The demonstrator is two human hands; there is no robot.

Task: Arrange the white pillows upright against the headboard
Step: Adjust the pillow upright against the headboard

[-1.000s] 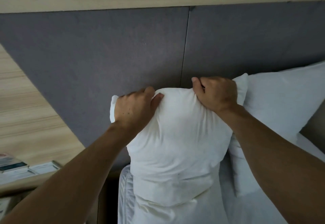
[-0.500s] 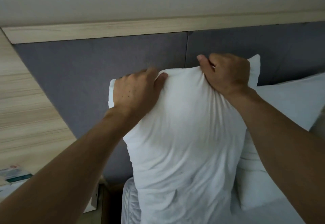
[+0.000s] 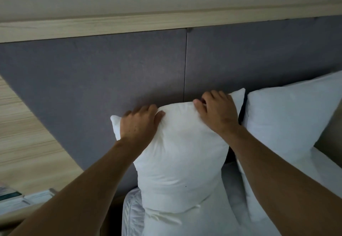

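Fingers [image 3: 148, 109] of both hands clamped on pillow [image 3: 181, 154] top edge; likely slumping sideways off headboard [image 3: 103, 80] once released.

Matt grey cloth covers the headboard [image 3: 111, 80]; the pillow [image 3: 181, 154] is soft, creased white cloth; the trim [image 3: 129, 25] at twelve o'clock is pale wood.

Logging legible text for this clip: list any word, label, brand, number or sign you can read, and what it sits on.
None can be read.
The printed cards or booklets on the wooden bedside shelf show coloured print, too small and blurred to read.
The white pillows, grey padded headboard and white bedding carry no visible text.
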